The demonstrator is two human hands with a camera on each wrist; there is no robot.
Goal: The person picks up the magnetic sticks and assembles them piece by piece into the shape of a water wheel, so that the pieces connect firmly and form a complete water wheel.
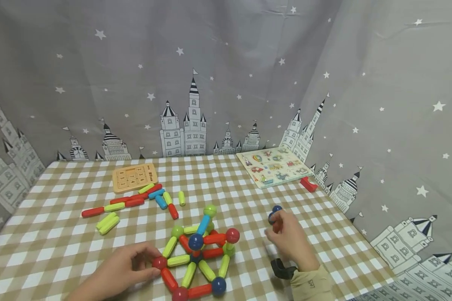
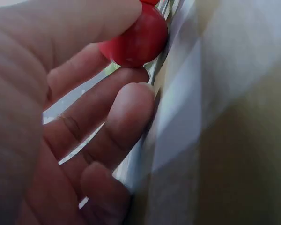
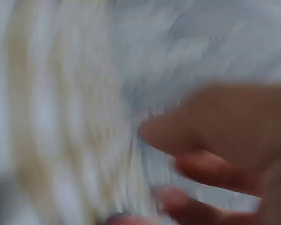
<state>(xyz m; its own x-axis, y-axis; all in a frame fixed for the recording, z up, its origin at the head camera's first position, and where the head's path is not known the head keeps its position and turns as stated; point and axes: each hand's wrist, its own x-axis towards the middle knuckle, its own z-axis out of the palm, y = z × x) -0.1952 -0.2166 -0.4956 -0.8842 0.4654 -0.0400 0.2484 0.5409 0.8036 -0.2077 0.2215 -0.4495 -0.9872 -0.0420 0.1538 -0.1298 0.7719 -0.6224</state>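
Observation:
A wheel-shaped frame of yellow-green, red and blue rods (image 1: pixel 178 261) joined by balls lies at the front middle of the table, with part of it rising up. My left hand (image 1: pixel 129 265) pinches the red ball (image 1: pixel 160 262) at its left corner between thumb and fingers. In the left wrist view that red ball (image 2: pixel 138 37) sits between the thumb and fingertips. To the right, my right hand (image 1: pixel 289 238) reaches to two dark blue balls (image 1: pixel 276 207), its fingertips right at the nearer one. Its thumb stands apart from them. The right wrist view is blurred.
Several loose rods (image 1: pixel 135 202) lie at the left behind the frame. Beyond them is a wooden number board (image 1: pixel 134 177). A picture puzzle board (image 1: pixel 274 166) lies at the back right, with a red block (image 1: pixel 308 184) beside it. A grey curtain (image 1: pixel 226 75) hangs behind the checked tablecloth (image 1: pixel 41 234).

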